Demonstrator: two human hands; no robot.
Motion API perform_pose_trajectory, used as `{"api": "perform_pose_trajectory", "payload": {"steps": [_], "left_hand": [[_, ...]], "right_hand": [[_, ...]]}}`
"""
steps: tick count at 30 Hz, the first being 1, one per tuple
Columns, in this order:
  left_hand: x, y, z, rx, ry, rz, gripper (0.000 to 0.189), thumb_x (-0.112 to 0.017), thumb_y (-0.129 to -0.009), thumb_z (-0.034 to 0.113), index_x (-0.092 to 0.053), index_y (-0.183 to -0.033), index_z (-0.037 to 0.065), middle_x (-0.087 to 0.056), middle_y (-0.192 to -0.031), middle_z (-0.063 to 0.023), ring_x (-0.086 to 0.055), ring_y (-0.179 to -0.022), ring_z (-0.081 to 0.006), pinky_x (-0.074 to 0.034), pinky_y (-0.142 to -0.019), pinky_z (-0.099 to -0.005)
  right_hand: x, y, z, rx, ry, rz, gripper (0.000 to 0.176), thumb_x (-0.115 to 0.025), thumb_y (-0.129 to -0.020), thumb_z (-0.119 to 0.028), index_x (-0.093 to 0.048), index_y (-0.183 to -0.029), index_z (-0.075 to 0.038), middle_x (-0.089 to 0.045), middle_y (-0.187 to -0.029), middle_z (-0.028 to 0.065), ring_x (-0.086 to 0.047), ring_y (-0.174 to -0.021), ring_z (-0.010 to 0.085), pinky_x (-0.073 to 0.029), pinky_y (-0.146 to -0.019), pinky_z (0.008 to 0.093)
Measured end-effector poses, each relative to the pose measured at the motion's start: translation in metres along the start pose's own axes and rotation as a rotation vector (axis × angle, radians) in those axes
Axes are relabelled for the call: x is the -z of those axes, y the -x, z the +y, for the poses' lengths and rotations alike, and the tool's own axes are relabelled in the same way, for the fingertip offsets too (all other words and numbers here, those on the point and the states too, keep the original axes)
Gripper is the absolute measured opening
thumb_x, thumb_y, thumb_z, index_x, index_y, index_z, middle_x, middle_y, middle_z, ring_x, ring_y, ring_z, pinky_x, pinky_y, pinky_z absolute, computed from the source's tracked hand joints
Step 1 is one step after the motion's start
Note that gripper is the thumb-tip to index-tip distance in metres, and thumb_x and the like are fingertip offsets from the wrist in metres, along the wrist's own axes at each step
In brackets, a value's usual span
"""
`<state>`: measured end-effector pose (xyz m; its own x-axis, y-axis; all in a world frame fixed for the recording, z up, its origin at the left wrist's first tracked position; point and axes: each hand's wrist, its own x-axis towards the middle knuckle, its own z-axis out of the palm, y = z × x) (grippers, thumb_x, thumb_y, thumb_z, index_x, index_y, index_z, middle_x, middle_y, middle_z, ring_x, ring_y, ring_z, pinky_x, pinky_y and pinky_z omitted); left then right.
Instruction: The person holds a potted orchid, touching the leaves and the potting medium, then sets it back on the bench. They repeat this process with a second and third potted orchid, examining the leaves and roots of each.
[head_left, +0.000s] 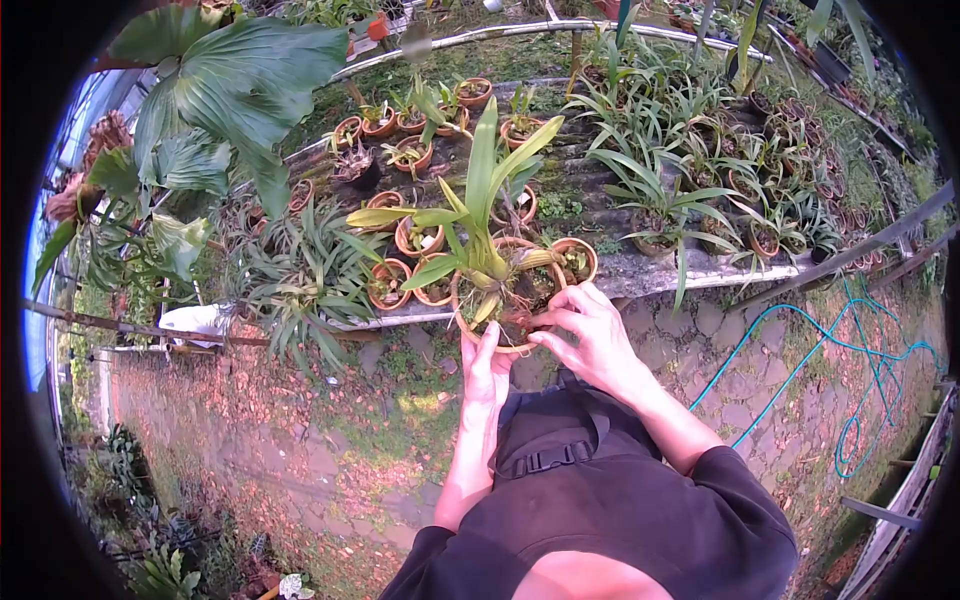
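Note:
An orchid (484, 225) with long green leaves and thick bulb-like stems grows in a round clay pot (457, 310) in front of my chest. My left hand (485, 372) grips the near left side of that pot, thumb over the rim. Over the near right edge, my right hand (592, 335) has its thumb and fingers pinched together just inside the rim, by the brown roots (515, 318). Whatever lies between those fingertips is too small to make out.
Several small potted plants (390, 283) stand behind on a weathered bench (680, 283). Strap-leaved plants (660, 195) crowd its right side. A teal hose (770, 310) loops over the stone paving at right. Large leaves (240, 80) hang at upper left.

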<state>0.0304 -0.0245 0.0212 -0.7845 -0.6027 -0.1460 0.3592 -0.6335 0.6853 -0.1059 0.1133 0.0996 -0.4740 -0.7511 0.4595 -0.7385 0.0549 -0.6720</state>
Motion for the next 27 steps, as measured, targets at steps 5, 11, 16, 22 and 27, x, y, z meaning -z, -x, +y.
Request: {"api": "perform_pose_trajectory", "payload": {"steps": [5,11,16,22,27], "left_hand": [[0.001,0.009,0.006,-0.036,-0.047,0.030,0.067,-0.054,-0.103,0.006,-0.021,-0.161,0.012,-0.049,-0.147,-0.0152,-0.064,-0.122,-0.0278,-0.064,-0.091,-0.0406],[-0.005,0.016,0.008,-0.078,-0.066,0.071,0.053,-0.053,-0.104,0.015,-0.035,-0.152,0.003,-0.057,-0.140,-0.0191,-0.066,-0.121,-0.0309,-0.061,-0.098,-0.0489],[0.022,0.022,0.002,-0.012,0.067,0.098,0.065,-0.052,-0.101,0.003,-0.024,-0.160,0.009,-0.047,-0.152,-0.0136,-0.058,-0.132,-0.0273,-0.054,-0.107,-0.0467],[0.021,0.032,-0.003,-0.027,0.068,0.129,0.068,-0.052,-0.100,0.000,-0.023,-0.161,0.008,-0.047,-0.152,-0.0123,-0.054,-0.135,-0.0248,-0.049,-0.112,-0.0431],[0.014,0.037,-0.017,-0.036,-0.024,0.141,0.077,-0.056,-0.098,-0.003,-0.018,-0.164,0.009,-0.045,-0.153,-0.0120,-0.051,-0.137,-0.0228,-0.044,-0.115,-0.0384]], "right_hand": [[-0.016,-0.006,-0.008,0.019,0.005,-0.029,0.018,-0.085,-0.077,-0.014,-0.079,-0.093,-0.007,-0.062,-0.089,0.0059,-0.058,-0.087,0.0263,-0.049,-0.078,0.0375],[-0.021,-0.005,-0.009,-0.027,-0.068,-0.006,0.014,-0.079,-0.081,-0.004,-0.072,-0.093,-0.002,-0.062,-0.089,0.0094,-0.059,-0.087,0.0288,-0.049,-0.079,0.0397],[0.006,0.005,0.010,-0.159,-0.079,0.100,0.011,-0.075,-0.084,-0.002,-0.068,-0.092,0.000,-0.062,-0.090,0.0117,-0.060,-0.087,0.0317,-0.049,-0.077,0.0413],[0.034,0.008,0.011,-0.276,0.133,0.051,0.016,-0.079,-0.084,-0.014,-0.075,-0.095,-0.003,-0.064,-0.104,0.0119,-0.061,-0.102,0.0321,-0.050,-0.090,0.0448],[0.010,0.000,0.018,-0.172,0.095,0.014,0.020,-0.076,-0.085,-0.011,-0.078,-0.104,-0.005,-0.064,-0.125,0.0173,-0.060,-0.119,0.0359,-0.049,-0.100,0.0455]]}}
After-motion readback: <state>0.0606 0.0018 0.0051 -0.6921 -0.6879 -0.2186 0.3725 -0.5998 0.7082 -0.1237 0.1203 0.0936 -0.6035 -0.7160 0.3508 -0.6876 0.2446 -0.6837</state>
